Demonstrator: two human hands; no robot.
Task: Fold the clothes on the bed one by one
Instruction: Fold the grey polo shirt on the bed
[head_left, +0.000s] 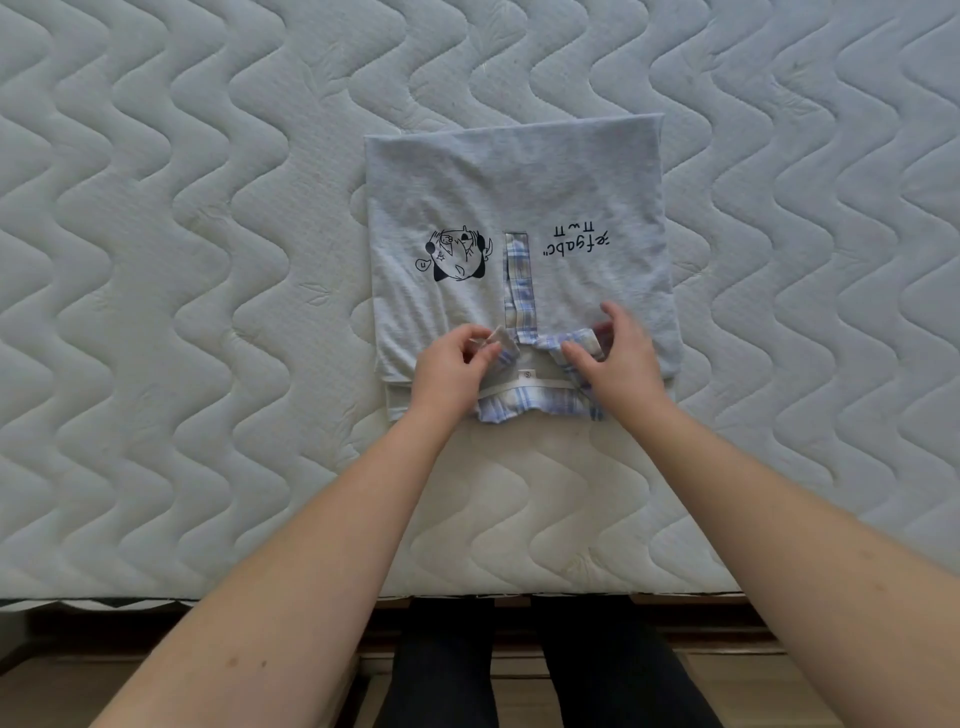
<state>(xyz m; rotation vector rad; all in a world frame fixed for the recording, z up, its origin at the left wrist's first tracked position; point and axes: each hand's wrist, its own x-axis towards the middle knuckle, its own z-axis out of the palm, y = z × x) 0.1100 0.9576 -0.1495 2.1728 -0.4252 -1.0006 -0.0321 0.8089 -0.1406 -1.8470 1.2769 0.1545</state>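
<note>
Two hands at collar | left hand (454, 364) pinches collar tip | right hand (618, 353) grips collar | shirt (519, 182) lengthwise, collar toward person

Lying across nearly the whole view: a white quilted mattress (156, 260), stitched in wavy lines. Showing below its near edge: wooden bed slats (753, 670) running crosswise. Standing against the bed frame: two legs in dark trousers (597, 670), partly covering the slats.
</note>
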